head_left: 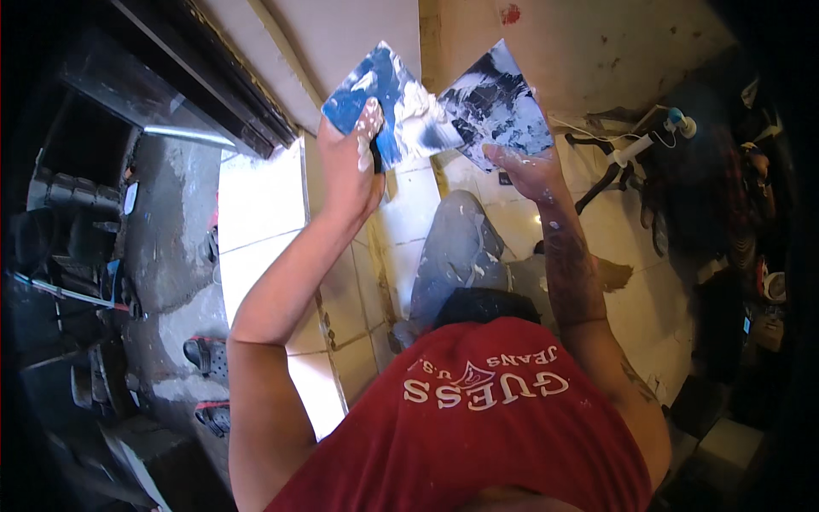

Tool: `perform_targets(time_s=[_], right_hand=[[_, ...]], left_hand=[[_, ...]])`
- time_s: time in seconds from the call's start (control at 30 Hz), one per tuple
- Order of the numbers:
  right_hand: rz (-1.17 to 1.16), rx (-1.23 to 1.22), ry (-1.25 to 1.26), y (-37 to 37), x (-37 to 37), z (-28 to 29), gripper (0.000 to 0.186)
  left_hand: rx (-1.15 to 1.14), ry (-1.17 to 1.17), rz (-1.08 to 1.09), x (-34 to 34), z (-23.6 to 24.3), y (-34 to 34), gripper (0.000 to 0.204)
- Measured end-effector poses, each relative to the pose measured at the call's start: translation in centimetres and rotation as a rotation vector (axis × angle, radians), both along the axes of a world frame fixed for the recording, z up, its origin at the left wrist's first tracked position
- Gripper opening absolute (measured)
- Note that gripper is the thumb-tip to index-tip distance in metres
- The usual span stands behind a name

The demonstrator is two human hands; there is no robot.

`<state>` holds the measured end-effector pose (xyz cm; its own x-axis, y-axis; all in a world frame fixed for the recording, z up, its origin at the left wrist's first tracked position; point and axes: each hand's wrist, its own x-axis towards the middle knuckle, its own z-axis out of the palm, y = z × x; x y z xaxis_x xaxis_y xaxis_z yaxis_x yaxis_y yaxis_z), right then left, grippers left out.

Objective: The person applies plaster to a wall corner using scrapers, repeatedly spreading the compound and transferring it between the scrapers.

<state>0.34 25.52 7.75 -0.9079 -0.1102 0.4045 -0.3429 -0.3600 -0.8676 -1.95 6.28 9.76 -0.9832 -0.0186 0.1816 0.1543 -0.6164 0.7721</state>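
My left hand [348, 166] is closed around a wide putty knife [348, 109], its blade looking blue and partly coated. Thick white putty [420, 107] sits along that blade's right side, and white smears cover my left thumb and fingers. In my right hand [535, 173] is a second wide putty knife [533, 128], its dark blade streaked with white. The two blades are raised in front of me, and their inner edges meet or overlap where the putty lies; whether they press together I cannot tell. Both handles are mostly hidden by my hands.
A pale wall [580, 51] stands ahead, with a dark door frame [226, 94] at the left. Below me is a light tiled floor [345, 354]. Dark clogs [205, 354] lie on the grey floor at left. A white pole with dark legs [631, 154] stands at right, beside dark clutter.
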Motion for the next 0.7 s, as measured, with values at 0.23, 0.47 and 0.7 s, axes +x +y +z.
perform_targets(time_s=[0.23,0.47,0.7], right_hand=[[-0.196,0.637,0.411,-2.4,0.5,0.2,0.059],[-0.135,0.795,0.453,-3.1,-0.1,-4.5,0.067],[0.151,0.222,0.099,-1.6,-7.3,1.8,0.059]], left_hand=[[-0.021,-0.01,0.052,-0.5,-0.9,0.3,0.019],[-0.011,-0.249,-0.031,1.2,-0.2,-2.3,0.022],[-0.03,-0.277,-0.268,1.7,-5.7,-7.5,0.035]])
